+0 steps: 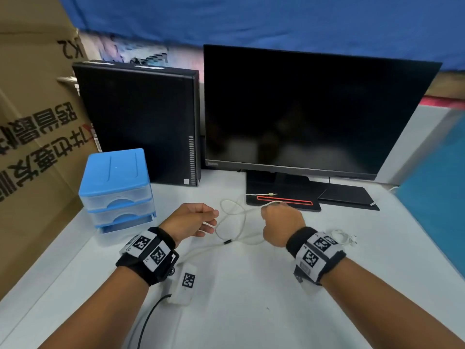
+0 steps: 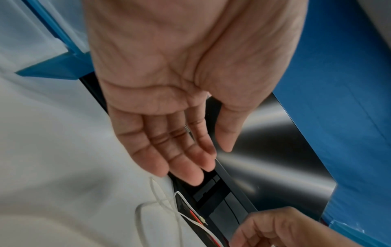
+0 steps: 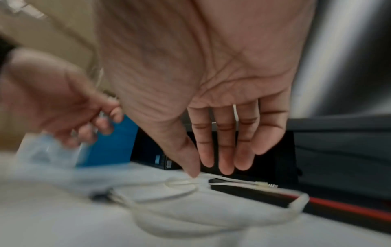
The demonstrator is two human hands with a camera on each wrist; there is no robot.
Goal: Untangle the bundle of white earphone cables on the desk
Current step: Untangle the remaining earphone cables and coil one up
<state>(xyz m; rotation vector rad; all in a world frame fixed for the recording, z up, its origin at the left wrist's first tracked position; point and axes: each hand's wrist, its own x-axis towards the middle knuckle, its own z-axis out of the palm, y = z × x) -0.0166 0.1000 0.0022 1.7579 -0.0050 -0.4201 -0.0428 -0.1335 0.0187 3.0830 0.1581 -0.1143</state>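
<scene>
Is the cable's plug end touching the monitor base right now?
Touching. In the head view the plug lies flat on the black monitor base; the right wrist view shows it resting there too.

Two hands: left hand [image 1: 192,220], right hand [image 1: 281,224]. One loose white cable [image 1: 239,217], one second cable bundle [image 1: 343,238], one monitor [image 1: 309,109], one computer tower [image 1: 141,122], one three-drawer box [image 1: 117,190], one cardboard carton [image 1: 32,137].
</scene>
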